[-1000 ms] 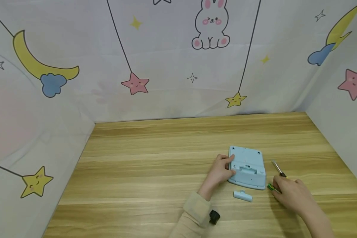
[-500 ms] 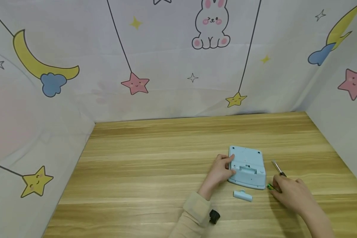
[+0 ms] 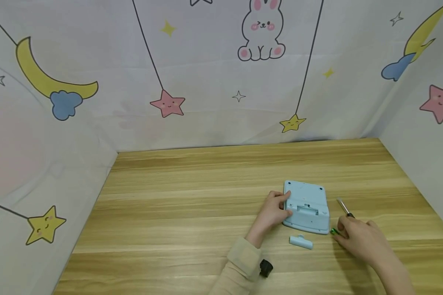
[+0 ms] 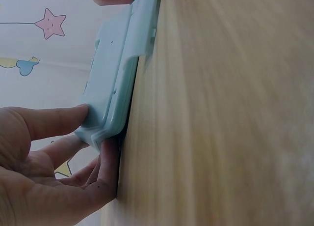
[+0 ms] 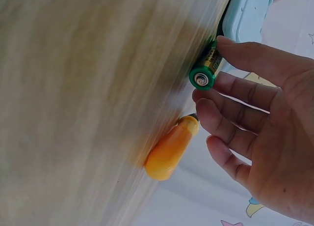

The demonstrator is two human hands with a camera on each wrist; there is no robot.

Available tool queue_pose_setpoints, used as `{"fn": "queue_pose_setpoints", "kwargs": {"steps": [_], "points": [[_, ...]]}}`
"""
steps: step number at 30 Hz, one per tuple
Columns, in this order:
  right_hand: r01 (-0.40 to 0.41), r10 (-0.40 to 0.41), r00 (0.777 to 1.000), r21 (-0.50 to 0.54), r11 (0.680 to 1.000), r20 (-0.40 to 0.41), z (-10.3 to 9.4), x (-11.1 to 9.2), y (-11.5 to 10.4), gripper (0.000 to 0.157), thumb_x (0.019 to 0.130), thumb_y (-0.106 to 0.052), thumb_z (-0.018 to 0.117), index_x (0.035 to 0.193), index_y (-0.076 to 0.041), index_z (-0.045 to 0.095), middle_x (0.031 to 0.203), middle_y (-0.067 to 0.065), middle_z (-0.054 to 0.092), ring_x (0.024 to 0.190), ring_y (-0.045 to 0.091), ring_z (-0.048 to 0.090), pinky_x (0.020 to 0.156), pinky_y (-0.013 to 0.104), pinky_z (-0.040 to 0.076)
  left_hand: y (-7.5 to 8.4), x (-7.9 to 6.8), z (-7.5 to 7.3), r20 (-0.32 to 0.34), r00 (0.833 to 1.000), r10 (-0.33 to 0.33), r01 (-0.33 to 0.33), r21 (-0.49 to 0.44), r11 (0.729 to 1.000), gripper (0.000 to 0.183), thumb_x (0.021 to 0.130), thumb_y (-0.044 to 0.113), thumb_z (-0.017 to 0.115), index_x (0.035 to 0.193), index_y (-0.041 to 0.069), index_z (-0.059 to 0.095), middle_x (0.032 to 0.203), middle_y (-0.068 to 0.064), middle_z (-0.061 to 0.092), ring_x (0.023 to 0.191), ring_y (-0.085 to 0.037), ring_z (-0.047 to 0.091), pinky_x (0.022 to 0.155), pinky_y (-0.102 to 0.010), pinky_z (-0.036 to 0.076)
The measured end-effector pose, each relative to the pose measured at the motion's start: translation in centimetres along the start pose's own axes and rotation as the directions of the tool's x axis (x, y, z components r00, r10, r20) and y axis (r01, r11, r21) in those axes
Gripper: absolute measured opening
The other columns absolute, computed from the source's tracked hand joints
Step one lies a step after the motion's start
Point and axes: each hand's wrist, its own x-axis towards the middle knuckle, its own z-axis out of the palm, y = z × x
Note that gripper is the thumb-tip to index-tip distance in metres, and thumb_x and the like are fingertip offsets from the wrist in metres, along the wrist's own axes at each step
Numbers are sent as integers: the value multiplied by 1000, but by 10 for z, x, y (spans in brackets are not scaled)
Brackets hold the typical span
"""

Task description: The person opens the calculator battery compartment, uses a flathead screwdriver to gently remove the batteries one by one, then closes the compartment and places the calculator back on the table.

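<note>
A light blue calculator [image 3: 305, 198] lies face down on the table, its battery compartment [image 3: 307, 210] uncovered. My left hand [image 3: 273, 211] grips its left edge, thumb on the back and other fingers along the side. Close to its lower right corner, my right hand [image 3: 362, 239] pinches a green and gold battery [image 5: 207, 66] between thumb and fingers. One flat end of the battery faces the right wrist camera. A screwdriver [image 3: 343, 206] lies beyond the right fingers; the head view hides its orange handle [image 5: 169, 155], which the right wrist view shows.
The small blue battery cover [image 3: 300, 241] lies just in front of the calculator. A black object [image 3: 266, 268] sits beside the left sleeve cuff [image 3: 245, 256]. A printed cloth [image 3: 206, 73] hangs behind and along both sides of the wooden table [image 3: 162, 221].
The battery has turned slightly in the right fingers, so less of its side shows in the head view. The left hand and the calculator keep their places.
</note>
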Motion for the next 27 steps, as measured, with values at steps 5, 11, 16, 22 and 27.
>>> {"fn": "queue_pose_setpoints", "kwargs": {"steps": [5, 11, 16, 22, 27], "points": [[0, 0, 1000, 6, 1000, -3, -1, -1, -1, 25, 76, -27, 78, 84, -14, 59, 63, -11, 49, 60, 8, 41, 66, 38, 35, 0, 0, 0, -1, 1000, 1, -1, 14, 1000, 62, 82, 2, 71, 139, 14, 51, 132, -6, 49, 85, -9, 43, 66, -17, 34], [-2, 2, 1000, 9, 1000, 7, 0, 0, -2, 25, 76, -29, 78, 85, -14, 60, 63, -11, 48, 59, 9, 41, 67, 40, 36, 0, 0, 0, -5, 1000, 2, -2, 14, 1000, 62, 81, 2, 71, 138, 13, 51, 131, -6, 49, 85, -9, 43, 66, -17, 34], [2, -2, 1000, 12, 1000, -1, -1, -2, -2, 25, 76, -29, 78, 84, -14, 60, 63, -11, 47, 59, 8, 40, 67, 40, 36, 0, 0, 0, -6, 1000, 3, -3, 11, 1000, 62, 81, 2, 71, 138, 13, 51, 131, -6, 49, 85, -9, 43, 66, -17, 34], [7, -7, 1000, 14, 1000, -12, -2, -2, -3, 26, 76, -29, 78, 86, -13, 61, 64, -11, 47, 60, 8, 41, 67, 40, 37, 0, 0, 1, -7, 1000, 3, -3, 10, 1000, 61, 81, 2, 71, 138, 13, 51, 131, -6, 49, 85, -9, 43, 67, -17, 34], [1, -1, 1000, 20, 1000, -13, -3, -1, -4, 26, 76, -30, 78, 87, -13, 62, 65, -9, 48, 61, 9, 41, 69, 42, 37, 0, 0, 0, -6, 1000, 2, -1, 9, 1000, 61, 81, 2, 71, 138, 12, 51, 131, -6, 49, 87, -10, 43, 67, -17, 34]]}}
